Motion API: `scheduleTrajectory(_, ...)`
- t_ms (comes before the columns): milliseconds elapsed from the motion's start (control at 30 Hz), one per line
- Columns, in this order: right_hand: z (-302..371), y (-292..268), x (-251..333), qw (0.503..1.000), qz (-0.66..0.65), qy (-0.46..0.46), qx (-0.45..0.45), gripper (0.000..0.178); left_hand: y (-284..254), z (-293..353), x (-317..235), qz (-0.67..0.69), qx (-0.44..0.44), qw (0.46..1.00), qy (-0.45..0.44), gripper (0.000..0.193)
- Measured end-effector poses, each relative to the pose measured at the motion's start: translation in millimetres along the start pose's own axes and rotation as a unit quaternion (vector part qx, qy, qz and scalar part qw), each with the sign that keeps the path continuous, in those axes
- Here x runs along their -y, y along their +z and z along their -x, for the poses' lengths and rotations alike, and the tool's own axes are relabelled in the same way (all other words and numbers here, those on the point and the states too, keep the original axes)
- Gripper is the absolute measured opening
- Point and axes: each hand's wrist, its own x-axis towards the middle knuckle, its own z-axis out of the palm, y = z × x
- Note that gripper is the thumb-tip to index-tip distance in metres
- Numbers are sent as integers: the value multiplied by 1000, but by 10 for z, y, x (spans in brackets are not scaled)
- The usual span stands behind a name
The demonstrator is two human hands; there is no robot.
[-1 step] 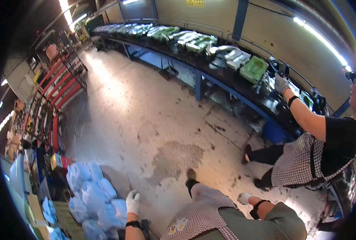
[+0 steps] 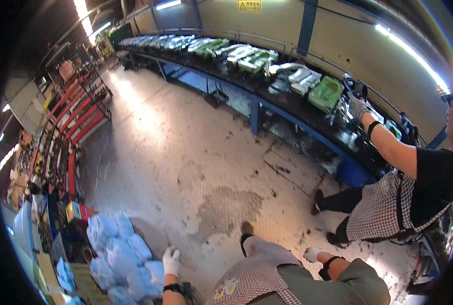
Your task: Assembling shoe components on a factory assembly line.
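My left hand (image 2: 172, 261), in a white glove, hangs low with its fingers curled in and nothing showing in them. It is nearest to a pile of light blue plastic bags (image 2: 119, 249) just to its left. On the other side my right hand (image 2: 313, 253), also gloved in white, is held beside my raised leg, its fingers bent closed and no object visible. A checkered apron (image 2: 254, 269) covers my front. Both hands are apart from the surrounding things.
A long bench (image 2: 287, 114) with silver and green moulded pieces (image 2: 326, 93) runs along the wall. At right, a co-worker in a checkered apron (image 2: 379, 211) reaches a gloved hand (image 2: 357, 105) over it. Red racks (image 2: 86, 124) stand left; a dark patch (image 2: 229, 208) marks the floor.
The view has shifted very slightly, so the bench and floor sit a little differently. My hands and the co-worker hold nearly the same pose.
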Motion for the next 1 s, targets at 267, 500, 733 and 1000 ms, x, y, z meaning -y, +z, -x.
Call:
scheduleTrajectory(267,-795,-2643,2424,985,-103,-40,-135,46,149,-1713,537,-251,277,927,1,32)
scheduleTrajectory(500,-1546,-4174,3524,875,-361,-13,-324,41,-307,-4399,431,-435,370,793,212,29)
scheduleTrajectory(733,-1174,-5279,2600,473,-776,35,-416,63,306,-7201,-2244,-364,279,876,145,32)
scheduleTrajectory(1000,-1179,-6796,1945,203,-840,-41,-501,44,4077,-6628,-5910,-93,569,768,279,47)
